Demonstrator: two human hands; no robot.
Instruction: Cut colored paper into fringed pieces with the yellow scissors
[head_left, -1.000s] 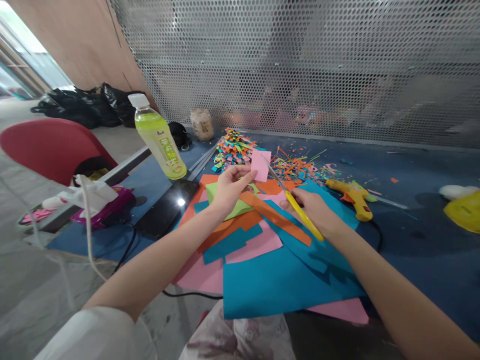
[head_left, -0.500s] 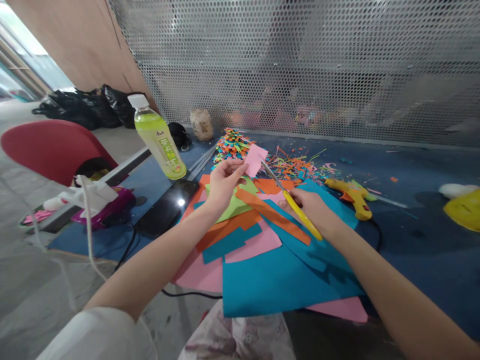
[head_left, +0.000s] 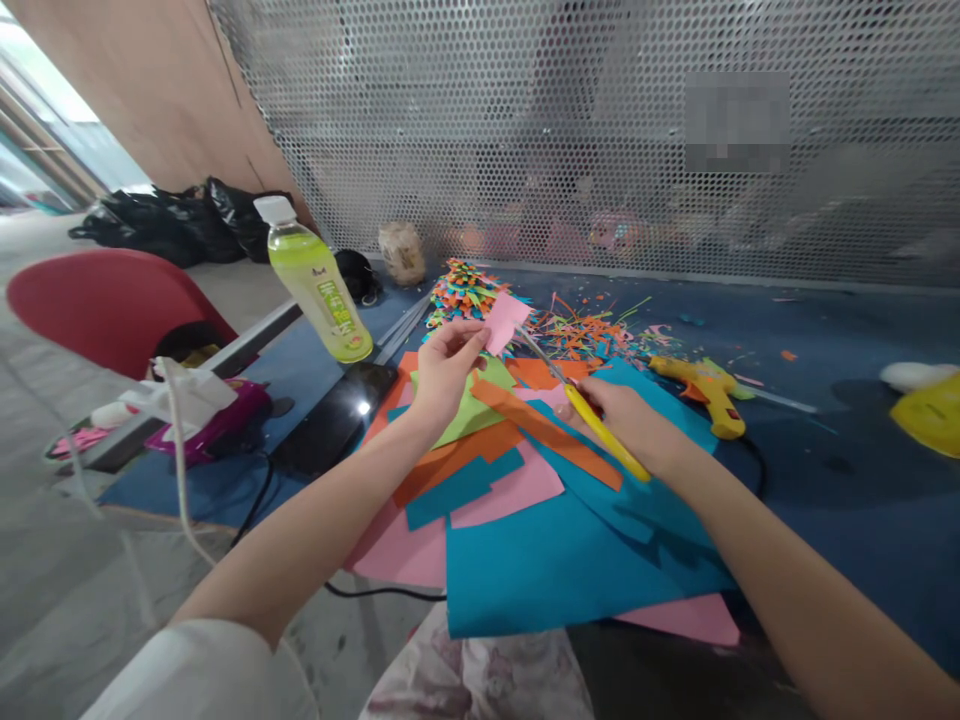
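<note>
Between the thumb and fingers of my left hand (head_left: 448, 365) is a small piece of pink paper (head_left: 505, 322), held up over the table. My right hand (head_left: 619, 412) grips yellow-handled scissors (head_left: 607, 434), their blades pointing up and left to the pink paper's lower right edge. Whether the blades are parted is too small to tell. Beneath both hands lie loose sheets: a large blue sheet (head_left: 555, 570), orange strips (head_left: 555, 432) and a green piece (head_left: 474, 405). Behind the pink paper stands a cone of many coloured paper bits (head_left: 463, 285), partly hidden.
Paper scraps (head_left: 592, 330) litter the back of the table. A yellow glue gun (head_left: 705, 388) lies to the right with its cord. On the left are a drink bottle (head_left: 321, 285), a black phone (head_left: 334, 418) and a purple tissue box (head_left: 217, 425). A perforated metal panel (head_left: 480, 120) borders the back.
The pink paper has tilted and shifted slightly left and down, and the scissor blades have moved a little lower along its edge. Both hands keep their hold.
</note>
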